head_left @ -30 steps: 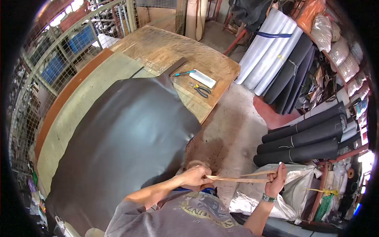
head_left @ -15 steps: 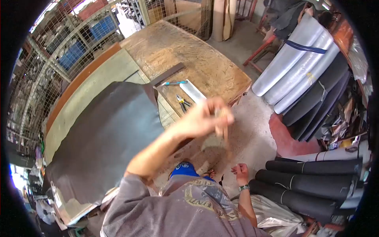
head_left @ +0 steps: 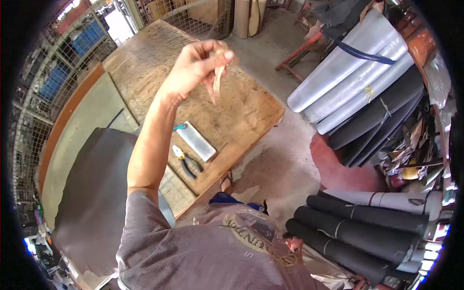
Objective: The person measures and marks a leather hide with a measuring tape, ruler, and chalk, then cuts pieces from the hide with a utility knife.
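My left hand (head_left: 195,67) is raised above the wooden table (head_left: 246,113), thumb and fingers pinched on a thin pale-brown strip (head_left: 217,86) that hangs down from them. What the strip is made of, I cannot make out. Below my left forearm lie pliers (head_left: 187,163) with black and yellow handles, a flat grey-white block (head_left: 197,141) and a blue-handled tool (head_left: 180,127), partly covered by the arm. A large dark leather sheet (head_left: 94,193) spreads over the table's left side. My right hand (head_left: 293,243) is low by my shirt, its fingers mostly hidden.
Silvery plastic rolls (head_left: 350,63) and dark sheets (head_left: 379,121) lean at the right. Black rolls (head_left: 362,222) lie stacked at the lower right. Wire mesh shelving (head_left: 63,72) borders the table on the left. Concrete floor (head_left: 285,154) lies between the table and rolls.
My left hand has moved up and leftward over the table, still pinching the strip. My right hand has drawn back toward my body. The view has shifted, showing the block and pliers more fully.
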The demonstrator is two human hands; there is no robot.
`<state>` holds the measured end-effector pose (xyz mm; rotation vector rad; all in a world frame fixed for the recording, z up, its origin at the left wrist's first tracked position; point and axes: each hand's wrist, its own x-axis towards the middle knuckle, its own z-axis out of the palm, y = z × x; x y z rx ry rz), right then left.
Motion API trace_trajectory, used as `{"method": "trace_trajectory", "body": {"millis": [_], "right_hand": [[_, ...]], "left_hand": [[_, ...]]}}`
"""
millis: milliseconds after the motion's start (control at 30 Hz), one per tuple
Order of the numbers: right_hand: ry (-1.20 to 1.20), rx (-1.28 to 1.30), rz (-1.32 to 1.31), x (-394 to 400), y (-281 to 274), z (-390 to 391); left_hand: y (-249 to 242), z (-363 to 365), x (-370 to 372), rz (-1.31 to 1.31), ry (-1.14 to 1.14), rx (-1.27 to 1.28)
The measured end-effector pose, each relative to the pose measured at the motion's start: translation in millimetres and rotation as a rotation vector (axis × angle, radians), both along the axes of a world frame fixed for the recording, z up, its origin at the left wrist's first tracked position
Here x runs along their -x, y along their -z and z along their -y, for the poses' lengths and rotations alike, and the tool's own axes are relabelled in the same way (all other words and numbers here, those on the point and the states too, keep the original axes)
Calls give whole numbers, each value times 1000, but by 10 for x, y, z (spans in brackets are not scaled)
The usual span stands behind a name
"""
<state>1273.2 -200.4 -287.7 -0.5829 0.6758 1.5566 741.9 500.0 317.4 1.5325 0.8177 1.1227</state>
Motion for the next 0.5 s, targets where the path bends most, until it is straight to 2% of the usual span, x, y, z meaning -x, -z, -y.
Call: {"method": "trace_trajectory", "body": {"millis": [67,133,167,200,267,300,333,367,400,433,467,500], "right_hand": [[-29,12,48,111,53,92],[-155,-175,-68,160,83,89],[-252,-352,-154,137,186,22],[-248,-43,51,188,143,-297],[-231,595,475,179,17,-965],[-380,625,693,55,-110,-1323],[-523,537,887,115,-525,-1892],[-621,448,1040,233,-971,-2468],[-717,348,1201,401,-1443,-3072],[-608,261,1136,413,-1748,-3613],[-870,81,1540,181,-1586,-3963],[-1036,-51,1997,-34,-1448,-4318]], "left_hand": [[266,-347,15,16,55,68],[518,-566,77,57,32,157],[615,-689,116,71,19,193],[704,-846,147,87,7,216],[1027,-1039,206,-25,-156,244],[1312,-1087,248,-80,-244,270],[1863,-1225,297,-249,-335,204],[1985,-1150,297,-473,-344,214],[2139,-1022,241,-518,-371,145],[2408,-932,209,-600,-482,143],[2500,-819,181,-728,-526,139],[2594,-697,120,-774,-581,157]]}}
